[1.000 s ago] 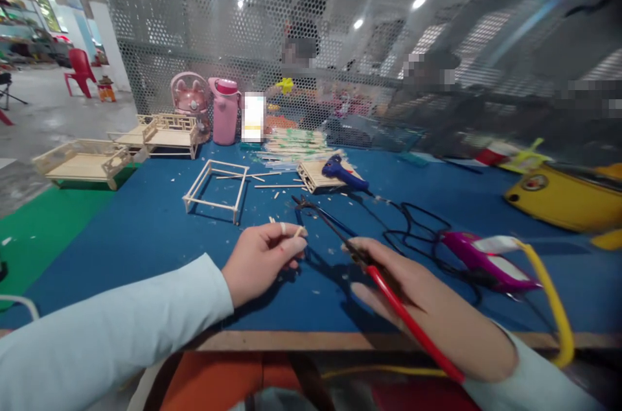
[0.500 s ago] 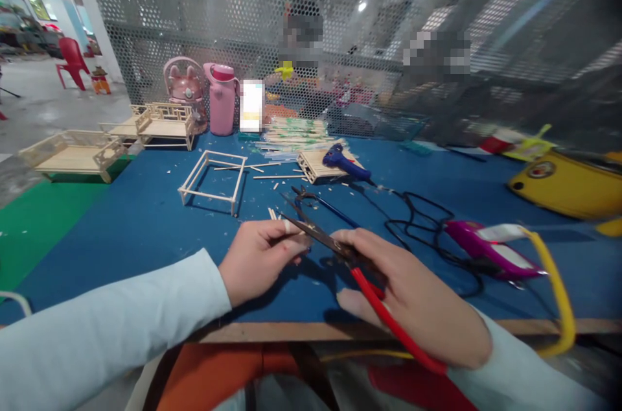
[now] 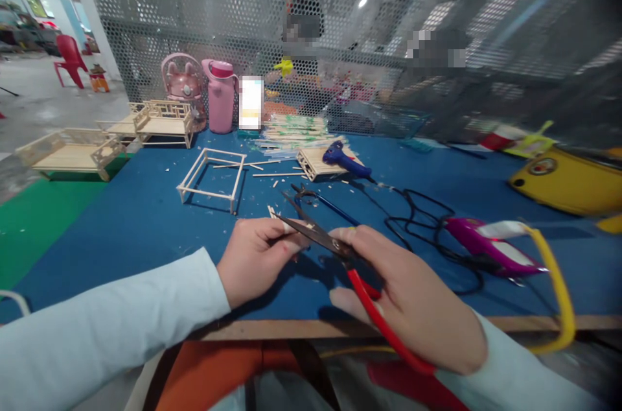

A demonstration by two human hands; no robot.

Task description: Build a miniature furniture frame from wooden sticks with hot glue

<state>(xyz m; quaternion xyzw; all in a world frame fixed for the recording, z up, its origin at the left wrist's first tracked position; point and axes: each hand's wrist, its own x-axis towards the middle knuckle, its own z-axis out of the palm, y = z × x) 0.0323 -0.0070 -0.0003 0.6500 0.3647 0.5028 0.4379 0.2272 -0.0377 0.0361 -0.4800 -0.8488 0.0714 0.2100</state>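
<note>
My right hand (image 3: pixel 408 288) is closed around the red handles of a pair of scissors (image 3: pixel 362 288). Its dark blades are parted and point up and left, just at the fingertips of my left hand (image 3: pixel 262 255). Those fingers are pinched on a thin wooden stick (image 3: pixel 310 226); a small pale bit of it shows between the blades, and the fingers hide the rest. Beyond my hands lies a pair of pliers (image 3: pixel 330 205) with blue handles. A rectangular frame of thin sticks (image 3: pixel 211 171) stands on small legs, left of the pliers.
On the blue table (image 3: pixel 131 223), a blue glue gun (image 3: pixel 347 161) rests on a slatted wooden piece (image 3: pixel 311 164). Its black cable trails right, near a purple device (image 3: pixel 490 246). Behind lie many sticks (image 3: pixel 291 129), a pink bottle (image 3: pixel 221 100) and small model benches (image 3: pixel 165 126). A yellow pouch (image 3: pixel 573 181) sits right.
The scissors and my right hand have shifted slightly left, with the blades a little further over the left fingertips. My left hand keeps its pinch.
</note>
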